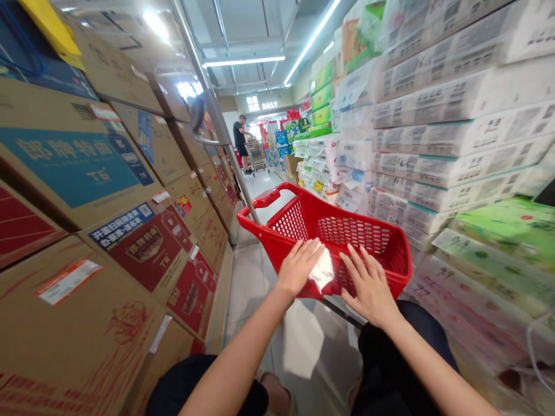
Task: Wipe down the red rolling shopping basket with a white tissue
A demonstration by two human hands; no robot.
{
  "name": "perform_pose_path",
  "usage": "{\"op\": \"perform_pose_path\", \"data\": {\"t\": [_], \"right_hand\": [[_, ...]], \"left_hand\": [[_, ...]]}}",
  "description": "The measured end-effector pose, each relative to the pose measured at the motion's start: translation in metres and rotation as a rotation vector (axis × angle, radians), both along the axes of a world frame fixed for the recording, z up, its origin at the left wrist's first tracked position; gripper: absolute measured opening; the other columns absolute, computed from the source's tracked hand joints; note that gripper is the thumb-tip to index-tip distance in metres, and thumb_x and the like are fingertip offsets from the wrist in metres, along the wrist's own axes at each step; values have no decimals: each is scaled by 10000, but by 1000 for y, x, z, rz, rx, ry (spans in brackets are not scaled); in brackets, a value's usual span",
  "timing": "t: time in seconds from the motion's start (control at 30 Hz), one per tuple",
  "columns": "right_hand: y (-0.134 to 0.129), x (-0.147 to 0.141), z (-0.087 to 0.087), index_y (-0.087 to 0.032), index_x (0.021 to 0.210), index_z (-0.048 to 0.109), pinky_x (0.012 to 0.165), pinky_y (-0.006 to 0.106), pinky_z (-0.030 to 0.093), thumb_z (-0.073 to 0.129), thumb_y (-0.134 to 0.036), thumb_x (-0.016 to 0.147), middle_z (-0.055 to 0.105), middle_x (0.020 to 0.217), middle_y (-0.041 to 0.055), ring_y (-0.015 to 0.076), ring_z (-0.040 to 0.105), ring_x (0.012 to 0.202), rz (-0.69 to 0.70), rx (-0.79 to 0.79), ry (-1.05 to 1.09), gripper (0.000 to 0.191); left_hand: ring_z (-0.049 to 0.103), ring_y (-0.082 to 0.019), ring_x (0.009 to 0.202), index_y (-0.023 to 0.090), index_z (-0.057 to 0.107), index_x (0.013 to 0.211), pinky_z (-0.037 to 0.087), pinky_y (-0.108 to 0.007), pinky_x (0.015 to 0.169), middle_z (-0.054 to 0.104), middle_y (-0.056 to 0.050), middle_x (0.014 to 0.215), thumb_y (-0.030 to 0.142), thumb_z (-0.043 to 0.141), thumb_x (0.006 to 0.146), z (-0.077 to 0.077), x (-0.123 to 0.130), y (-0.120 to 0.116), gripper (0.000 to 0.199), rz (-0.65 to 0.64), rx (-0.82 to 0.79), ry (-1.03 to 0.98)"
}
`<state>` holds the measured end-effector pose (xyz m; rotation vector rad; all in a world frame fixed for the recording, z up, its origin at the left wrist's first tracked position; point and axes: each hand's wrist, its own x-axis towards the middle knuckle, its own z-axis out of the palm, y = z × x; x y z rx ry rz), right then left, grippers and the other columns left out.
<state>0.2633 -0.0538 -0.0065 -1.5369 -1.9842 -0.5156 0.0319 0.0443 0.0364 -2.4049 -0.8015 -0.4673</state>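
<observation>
A red plastic shopping basket with perforated sides stands before me on a metal frame, tilted in this view. My left hand lies at its near side, fingers together over a crumpled white tissue. Part of the tissue sticks out past the fingers, against the red plastic. My right hand is just to the right, fingers spread, with nothing in it. Its fingertips are close to the basket's near wall; whether they touch, I cannot tell.
Stacked cardboard cartons line the left. Wrapped paper packs and green packages are piled on the right. A metal pole rises beside the basket's left end. Down the aisle, a person stands at a shopping cart.
</observation>
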Motion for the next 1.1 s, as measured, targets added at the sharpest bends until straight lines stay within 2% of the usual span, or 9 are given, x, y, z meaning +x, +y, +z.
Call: {"op": "perform_pose_path", "data": {"t": [0.1,0.17,0.27,0.47,0.57,0.77,0.87,1.0,1.1], "right_hand": [[-1,-2,1,-232,1652,197,1222,595,247,595,-382,887,103,1739,68,384,108,1583,3,0,8,876],[1,-6,1,-234,1655,181,1222,597,245,598,-370,881,102,1739,67,384,108,1582,3,5,19,889],[4,-13,0,-236,1659,160,1218,603,246,604,-362,874,106,1739,69,386,111,1581,1,14,34,910],[4,-13,1,-229,1659,154,1216,598,251,588,-388,893,125,1735,79,379,124,1580,17,15,8,895],[-1,-9,4,-224,1658,160,1227,574,247,587,-351,888,129,1735,72,361,121,1584,13,-8,-5,890],[-1,-11,3,-219,1648,214,1234,576,232,604,-365,876,143,1733,74,367,115,1584,14,-18,18,878],[2,-17,0,-220,1647,218,1228,583,238,608,-370,872,159,1730,78,373,122,1582,16,-8,38,880],[5,-19,-2,-217,1652,193,1215,594,252,594,-372,875,156,1730,86,382,131,1579,20,9,28,888],[3,-16,0,-214,1658,167,1211,599,258,584,-380,879,147,1731,87,386,133,1578,30,5,5,899]], "left_hand": [[389,-214,1509,212,438,1548,259,-474,1288,402,-90,1634,118,446,1015,17,-37,16,541,160,0,-118],[398,-227,1505,189,457,1532,260,-475,1286,427,-108,1617,99,446,1001,20,-45,18,538,227,1,-183],[415,-238,1494,153,493,1498,296,-460,1275,470,-131,1586,69,470,966,9,-26,8,539,239,-25,-225],[305,-209,1549,177,373,1583,277,-436,1285,333,-94,1668,62,481,942,-19,18,-17,661,-1,-100,-109],[334,-180,1535,233,385,1578,258,-421,1290,343,-53,1666,71,459,974,-8,-3,-10,630,3,-107,-64],[362,-213,1524,186,431,1546,249,-465,1287,381,-105,1643,40,454,960,19,-51,15,605,250,-52,-219],[379,-233,1515,145,471,1513,284,-459,1278,417,-135,1619,37,468,953,10,-33,10,571,290,-52,-274],[344,-206,1532,160,424,1551,291,-424,1281,388,-116,1639,35,467,950,-14,11,-16,616,139,-81,-165],[264,-194,1564,173,340,1601,272,-399,1290,278,-87,1689,92,469,981,-24,22,-29,638,42,-64,-91]]}}
